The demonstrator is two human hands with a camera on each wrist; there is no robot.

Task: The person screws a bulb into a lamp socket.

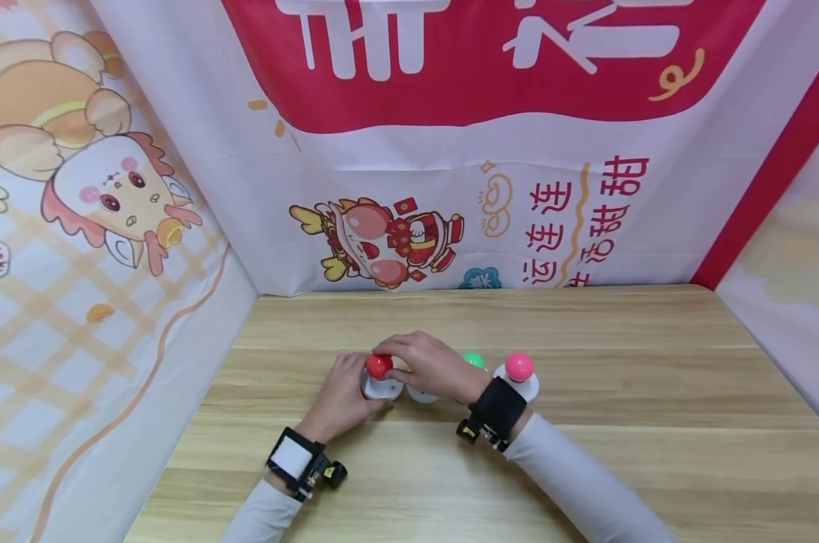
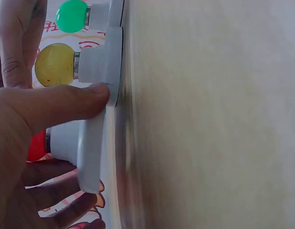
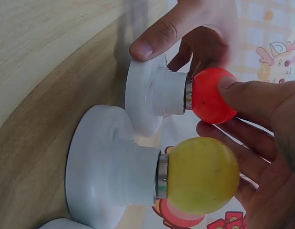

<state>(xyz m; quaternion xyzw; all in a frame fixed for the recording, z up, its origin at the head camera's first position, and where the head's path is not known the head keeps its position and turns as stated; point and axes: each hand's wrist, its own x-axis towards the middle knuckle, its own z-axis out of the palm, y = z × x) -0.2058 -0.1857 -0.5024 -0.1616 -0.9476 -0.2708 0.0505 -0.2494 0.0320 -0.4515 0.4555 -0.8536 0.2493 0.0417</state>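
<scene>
My left hand point(image 1: 342, 398) grips the white lamp holder point(image 3: 149, 95) at the left end of a row, thumb on one edge of its base and fingers round the far side. Screwed into this holder is a red bulb point(image 1: 379, 366), its metal collar partly showing. My right hand point(image 1: 431, 365) pinches the red bulb between thumb and fingers. In the left wrist view, the held base stands slightly off the tabletop. Beside it is a second white holder point(image 3: 99, 167) with a yellow bulb point(image 3: 202, 174), mostly hidden under my right hand in the head view.
Further right along the row are a green bulb point(image 1: 473, 360), partly behind my right wrist, and a pink bulb point(image 1: 519, 367) on its own white holder point(image 1: 530, 388). All stand on a wooden table point(image 1: 620, 452). Printed cloth point(image 1: 552, 143) hangs behind and at the sides.
</scene>
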